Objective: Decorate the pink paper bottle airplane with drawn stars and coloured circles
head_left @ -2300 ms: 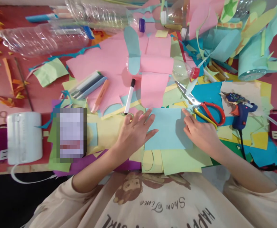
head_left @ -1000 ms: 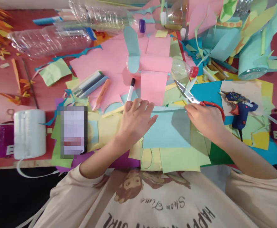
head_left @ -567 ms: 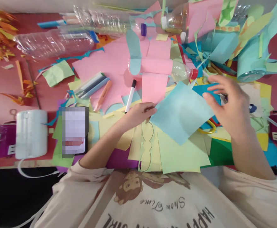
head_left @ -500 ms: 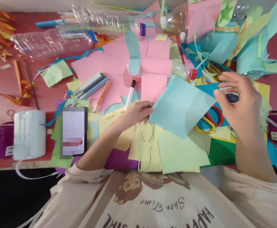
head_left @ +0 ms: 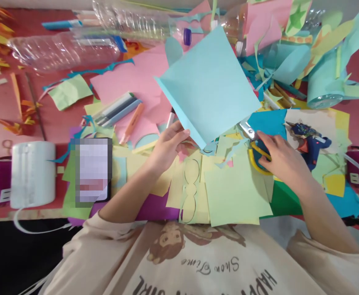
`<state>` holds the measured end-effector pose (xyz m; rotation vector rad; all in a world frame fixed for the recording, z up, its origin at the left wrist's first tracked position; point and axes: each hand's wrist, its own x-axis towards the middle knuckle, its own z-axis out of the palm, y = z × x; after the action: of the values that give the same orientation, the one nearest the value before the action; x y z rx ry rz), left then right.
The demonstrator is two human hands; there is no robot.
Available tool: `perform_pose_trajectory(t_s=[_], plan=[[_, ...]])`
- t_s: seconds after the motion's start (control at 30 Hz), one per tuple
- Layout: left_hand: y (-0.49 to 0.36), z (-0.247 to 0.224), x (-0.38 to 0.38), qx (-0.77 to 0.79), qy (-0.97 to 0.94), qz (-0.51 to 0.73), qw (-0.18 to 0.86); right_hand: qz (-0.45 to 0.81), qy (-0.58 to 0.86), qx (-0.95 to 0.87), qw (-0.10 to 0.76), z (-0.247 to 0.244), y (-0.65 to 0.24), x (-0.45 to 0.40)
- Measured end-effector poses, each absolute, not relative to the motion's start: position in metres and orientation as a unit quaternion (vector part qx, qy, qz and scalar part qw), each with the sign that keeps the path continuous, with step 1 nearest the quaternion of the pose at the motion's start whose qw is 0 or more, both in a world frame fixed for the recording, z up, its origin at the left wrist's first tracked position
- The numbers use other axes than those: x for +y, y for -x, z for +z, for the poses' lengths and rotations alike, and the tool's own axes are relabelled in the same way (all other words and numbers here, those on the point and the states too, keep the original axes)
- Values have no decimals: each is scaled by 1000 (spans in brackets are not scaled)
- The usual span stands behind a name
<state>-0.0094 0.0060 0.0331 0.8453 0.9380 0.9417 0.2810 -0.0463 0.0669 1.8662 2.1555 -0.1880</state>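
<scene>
A square sheet of light blue paper (head_left: 212, 86) is tilted up above the pile, with a narrow folded strip along its lower left side. My left hand (head_left: 171, 148) pinches that side near the bottom corner, thumb uppermost. On the right, my right hand (head_left: 279, 157) is closed on the handles of the scissors (head_left: 251, 132); a yellow loop shows, and the fingers cover the rest. The blade tips point up and left and pass out of sight by the sheet's right corner. Below lie a pale green sheet (head_left: 236, 196) and a yellow paper with drawn rounded outlines (head_left: 191, 176).
A blue glue gun (head_left: 313, 143) lies right of my right hand. At left are a phone (head_left: 93, 170) and a white corded box (head_left: 33, 174). Clear plastic bottles (head_left: 65, 51) line the back. Markers (head_left: 118, 108) and a paper-covered light blue cup (head_left: 325, 84) rest among scraps.
The light blue sheet has risen away from me and turned, covering the pink-wrapped bottle. My right hand has come down and left onto the scissors, uncovering the glue gun.
</scene>
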Motion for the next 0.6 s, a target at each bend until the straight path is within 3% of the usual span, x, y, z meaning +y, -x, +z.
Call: perform_pose_trajectory(t_s=[0.13, 0.4, 0.5, 0.6], plan=[[6, 25, 3, 410, -396, 459, 681, -92, -663, 730, 137, 62, -277, -37], [7, 19, 3, 391, -415, 501, 651, -87, -707, 701, 38, 66, -283, -47], [7, 18, 3, 391, -418, 508, 643, -173, -738, 652, -21, 85, -299, -58], [6, 19, 3, 379, -416, 516, 646, -370, -733, 553, -142, 99, -315, -69]])
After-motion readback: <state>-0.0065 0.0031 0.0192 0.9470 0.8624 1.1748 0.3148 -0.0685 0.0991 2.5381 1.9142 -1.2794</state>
